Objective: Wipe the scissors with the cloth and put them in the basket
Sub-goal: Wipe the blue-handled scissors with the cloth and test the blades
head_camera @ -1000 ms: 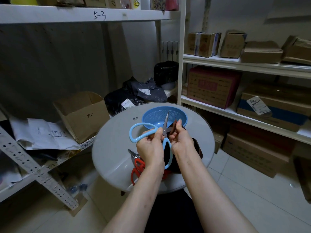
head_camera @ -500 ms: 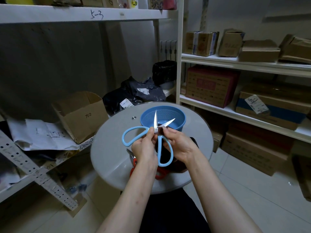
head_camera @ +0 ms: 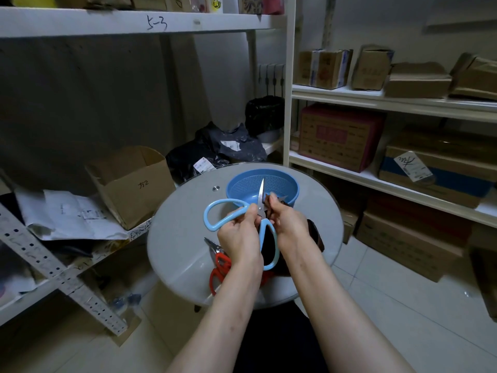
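Two hands, mine: left hand point(head_camera: 239, 238), fingers gripping blue scissors point(head_camera: 260, 195) at pivot; right hand point(head_camera: 289, 224), fingers pinching dark cloth point(head_camera: 314, 234) against one blade.

A round pale table point(head_camera: 183, 224) carries a blue basket point(head_camera: 238, 188) at its far side and red scissors point(head_camera: 221, 265) lying flat near its front edge. A dark cloth point(head_camera: 315, 235) shows beside them; whether it rests on the top is unclear.

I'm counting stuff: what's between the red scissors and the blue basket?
In the head view: the left hand gripping the blue scissors, the right hand pinching the dark cloth.
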